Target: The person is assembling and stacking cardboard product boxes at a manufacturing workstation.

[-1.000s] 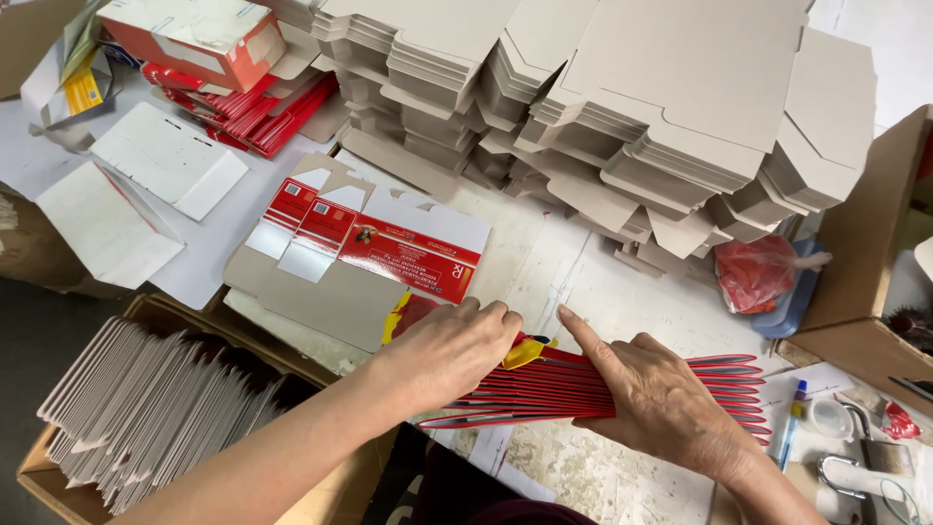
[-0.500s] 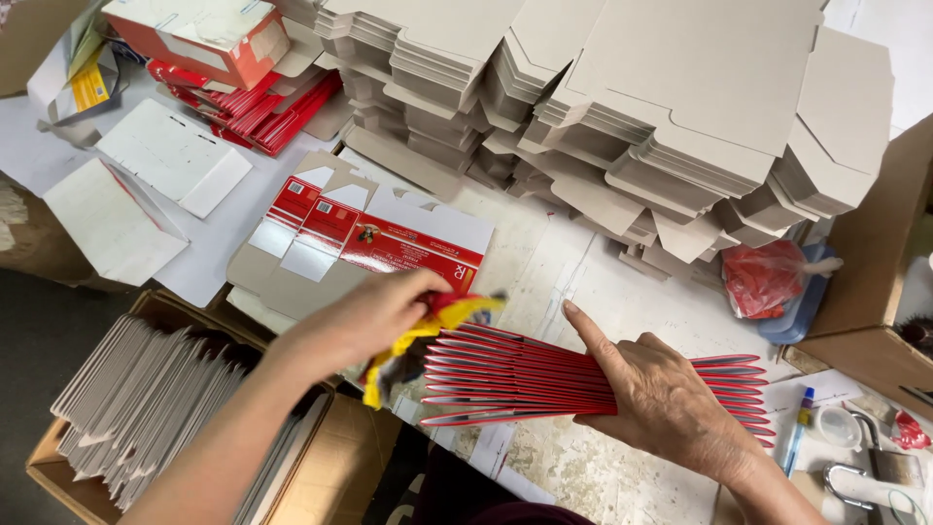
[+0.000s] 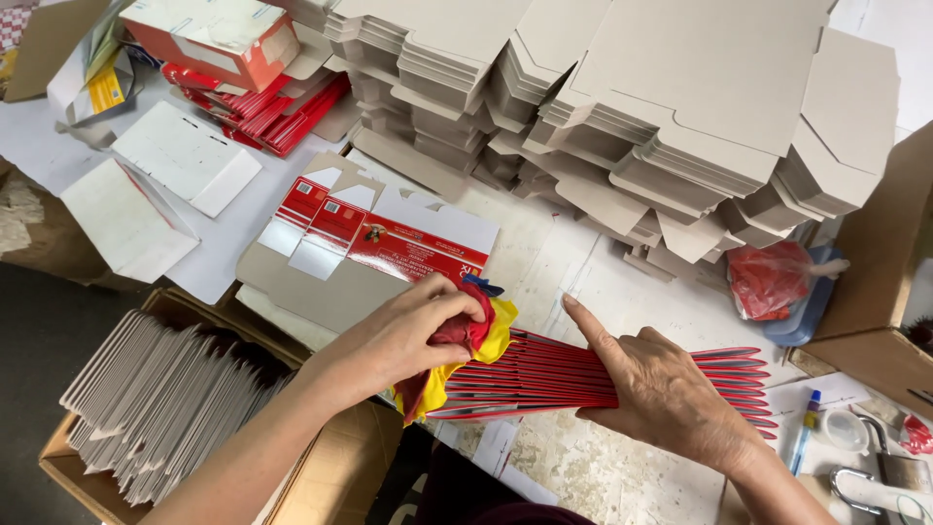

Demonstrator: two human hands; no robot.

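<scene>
Since a moment ago your left hand (image 3: 413, 335), closed on the red-yellow rag (image 3: 465, 345), returned to the fanned red cartons (image 3: 583, 374) on the surface; your open right hand (image 3: 661, 389) presses them flat. Most flaps appear unwiped.

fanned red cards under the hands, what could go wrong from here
1. The right hand alone presses the fanned red cards; a sideways drag from the red and yellow cloth in the left hand could skew the fan.
2. The fan's near end lies close to the table's near edge, so cards could slide off toward the open box of grey sheets.
3. The tall stacks of grey carton blanks lean unevenly and may topple if bumped.
</scene>
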